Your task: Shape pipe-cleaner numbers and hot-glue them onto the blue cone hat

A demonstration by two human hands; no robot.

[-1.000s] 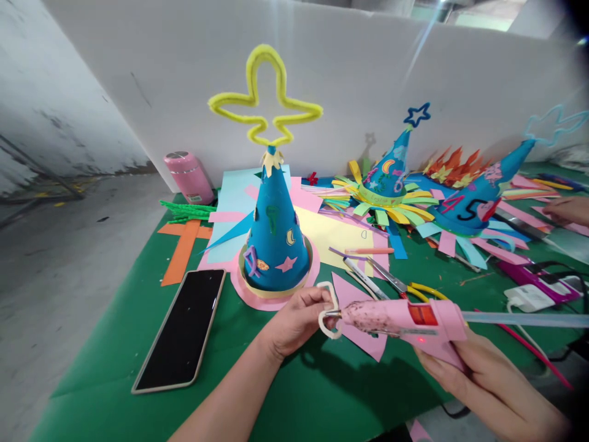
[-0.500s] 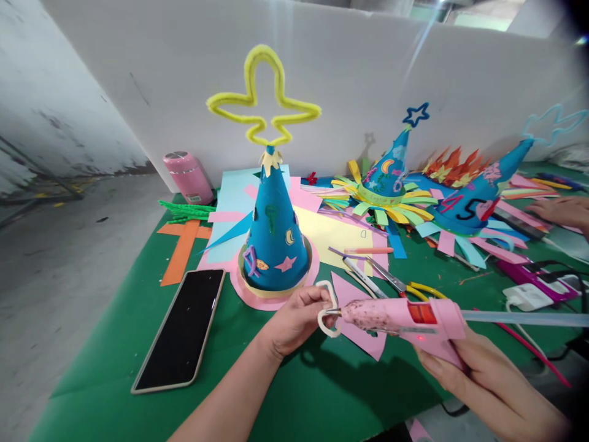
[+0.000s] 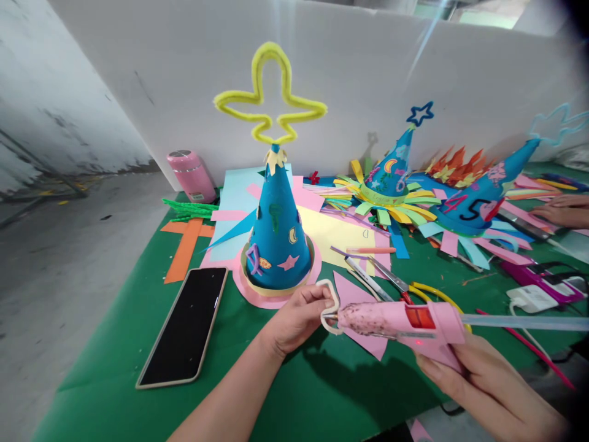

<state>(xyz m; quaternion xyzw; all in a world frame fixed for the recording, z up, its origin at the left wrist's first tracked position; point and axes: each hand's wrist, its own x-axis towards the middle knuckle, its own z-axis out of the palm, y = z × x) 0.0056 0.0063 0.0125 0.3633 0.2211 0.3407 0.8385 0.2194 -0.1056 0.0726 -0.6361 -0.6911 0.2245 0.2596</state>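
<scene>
My left hand (image 3: 299, 316) pinches a white pipe cleaner (image 3: 333, 293) bent into a curved, number-like shape. My right hand (image 3: 488, 374) is wrapped round the grip of a pink glue gun (image 3: 400, 320), whose metal nozzle is at the pipe cleaner, close to my left fingertips. A clear glue stick (image 3: 524, 322) sticks out of the gun's back, and a small red light glows on its side. Just beyond my left hand stands a blue paper cone hat (image 3: 279, 227) with a pink brim, stuck-on shapes and a yellow pipe-cleaner outline (image 3: 271, 113) on its tip.
A phone (image 3: 184, 328) lies left on the green table (image 3: 110, 344). Scissors (image 3: 391, 274), a marker (image 3: 368, 276) and pink paper (image 3: 359, 313) lie beyond the gun. Two more hats (image 3: 386, 175) stand at the back right, near another person's hand (image 3: 564, 212). A pink bottle (image 3: 192, 176) stands behind.
The view has shifted slightly, so the hat and table items appear a little further right. My hands keep the same grips, with the nozzle still at the pipe cleaner.
</scene>
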